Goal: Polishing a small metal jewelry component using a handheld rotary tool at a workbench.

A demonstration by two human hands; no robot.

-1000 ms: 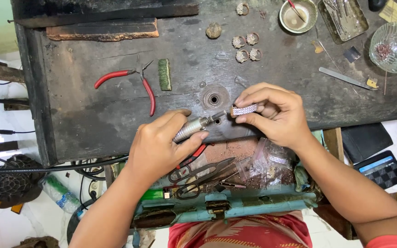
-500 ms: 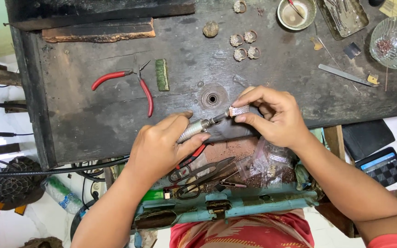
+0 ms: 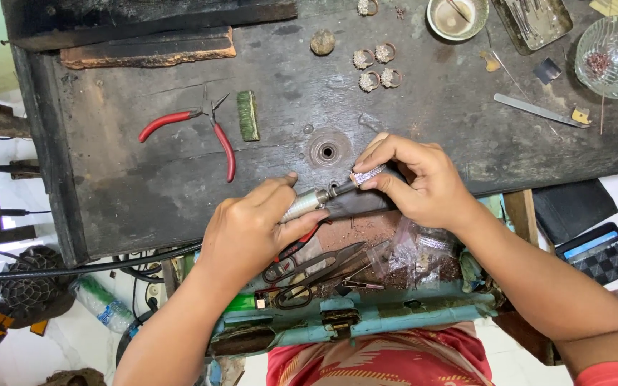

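My left hand [image 3: 252, 229] grips a slim metal rotary handpiece [image 3: 316, 200] whose tip points right. My right hand [image 3: 416, 179] pinches a small stone-set ring [image 3: 368, 174] against that tip, just above the near edge of the dark wooden workbench [image 3: 144, 186]. Both hands meet over the bench's front middle, beside a round metal socket [image 3: 327, 151] set in the wood.
Red-handled pliers [image 3: 202, 129] and a small green brush [image 3: 247, 114] lie to the left. Several rings [image 3: 375, 66], a small bowl [image 3: 455, 18], a metal tray [image 3: 534, 21], a glass dish [image 3: 616, 53] and a flat file [image 3: 534, 109] sit at the back right. An open drawer [image 3: 352, 314] below holds scissors and plastic bags.
Both hands have stayed close together at the bench edge; the ring and handpiece tip shifted only slightly.
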